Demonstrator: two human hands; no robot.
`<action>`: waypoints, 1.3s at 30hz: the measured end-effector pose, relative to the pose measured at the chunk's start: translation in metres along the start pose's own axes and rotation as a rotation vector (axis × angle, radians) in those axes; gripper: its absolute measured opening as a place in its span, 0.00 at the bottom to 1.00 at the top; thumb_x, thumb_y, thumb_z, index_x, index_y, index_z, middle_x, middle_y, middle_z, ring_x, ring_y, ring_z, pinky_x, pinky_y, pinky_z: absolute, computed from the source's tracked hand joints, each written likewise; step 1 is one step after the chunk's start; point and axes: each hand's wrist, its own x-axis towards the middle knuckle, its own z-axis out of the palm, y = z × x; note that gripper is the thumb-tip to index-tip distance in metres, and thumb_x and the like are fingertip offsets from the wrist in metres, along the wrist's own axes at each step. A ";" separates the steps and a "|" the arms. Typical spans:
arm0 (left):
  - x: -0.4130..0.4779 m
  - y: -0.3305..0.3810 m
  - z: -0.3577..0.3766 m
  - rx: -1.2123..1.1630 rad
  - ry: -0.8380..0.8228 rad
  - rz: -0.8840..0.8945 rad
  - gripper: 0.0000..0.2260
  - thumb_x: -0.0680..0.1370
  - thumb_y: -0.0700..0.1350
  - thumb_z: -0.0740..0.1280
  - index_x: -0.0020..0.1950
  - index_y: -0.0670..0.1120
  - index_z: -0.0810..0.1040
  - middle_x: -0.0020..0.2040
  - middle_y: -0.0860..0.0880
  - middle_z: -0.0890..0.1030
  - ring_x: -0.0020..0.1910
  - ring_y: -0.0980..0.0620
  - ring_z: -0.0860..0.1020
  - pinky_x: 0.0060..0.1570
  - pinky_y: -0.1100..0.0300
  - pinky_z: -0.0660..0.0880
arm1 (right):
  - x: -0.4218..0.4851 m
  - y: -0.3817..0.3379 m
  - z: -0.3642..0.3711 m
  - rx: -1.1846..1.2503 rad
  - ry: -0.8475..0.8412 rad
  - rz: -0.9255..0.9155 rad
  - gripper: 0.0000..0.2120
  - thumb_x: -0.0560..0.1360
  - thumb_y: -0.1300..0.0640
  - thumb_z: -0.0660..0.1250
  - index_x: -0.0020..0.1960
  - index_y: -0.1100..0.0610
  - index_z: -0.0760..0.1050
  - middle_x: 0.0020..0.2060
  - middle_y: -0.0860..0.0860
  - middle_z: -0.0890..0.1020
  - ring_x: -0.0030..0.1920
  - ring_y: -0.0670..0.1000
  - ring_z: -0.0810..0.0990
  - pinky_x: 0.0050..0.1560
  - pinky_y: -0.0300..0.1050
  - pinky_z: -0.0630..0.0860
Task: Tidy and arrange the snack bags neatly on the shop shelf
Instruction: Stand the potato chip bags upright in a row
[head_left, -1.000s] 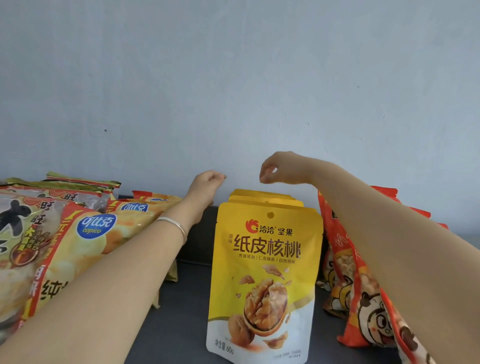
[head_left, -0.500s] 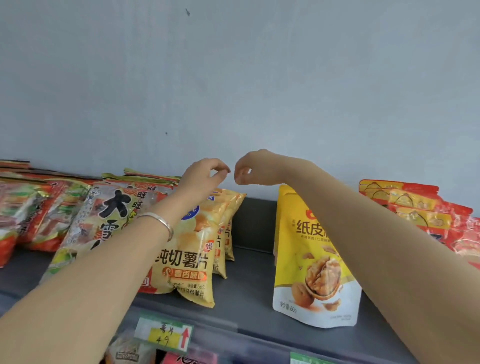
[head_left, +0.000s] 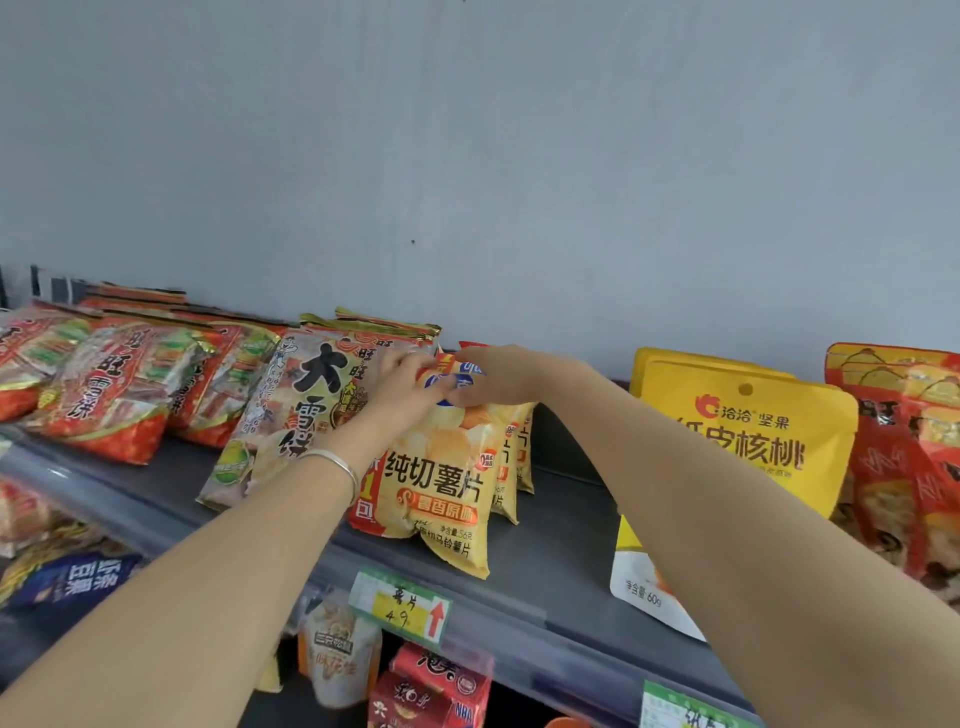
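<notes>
A yellow potato chip bag (head_left: 441, 483) stands upright at the centre of the frame, first in a short row on a dark grey shelf (head_left: 561, 545); the left hand (head_left: 400, 384) and right hand (head_left: 493, 376) both curl over its top edge, pinching it; rice cracker bags (head_left: 306, 410) lean just left; a yellow walnut pouch (head_left: 748, 431) stands apart at right.
</notes>
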 end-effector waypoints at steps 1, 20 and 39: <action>-0.003 0.001 0.004 -0.011 -0.022 -0.002 0.20 0.78 0.52 0.64 0.69 0.48 0.71 0.72 0.47 0.60 0.73 0.48 0.57 0.71 0.54 0.54 | -0.002 0.002 0.001 -0.021 -0.024 0.000 0.31 0.77 0.40 0.61 0.76 0.53 0.60 0.72 0.53 0.68 0.71 0.56 0.66 0.68 0.50 0.64; 0.044 -0.004 -0.013 -0.028 0.004 0.152 0.11 0.80 0.46 0.62 0.62 0.48 0.75 0.64 0.48 0.74 0.63 0.48 0.72 0.62 0.48 0.71 | 0.039 0.022 -0.009 -0.091 0.145 0.099 0.21 0.79 0.51 0.62 0.70 0.57 0.69 0.65 0.54 0.75 0.64 0.55 0.73 0.63 0.49 0.72; 0.169 0.003 0.024 0.483 -0.598 0.519 0.22 0.79 0.50 0.62 0.73 0.50 0.65 0.72 0.48 0.67 0.69 0.47 0.67 0.66 0.51 0.67 | 0.066 0.019 -0.014 -0.044 -0.089 0.382 0.22 0.76 0.58 0.69 0.68 0.51 0.68 0.52 0.47 0.71 0.51 0.48 0.70 0.47 0.40 0.68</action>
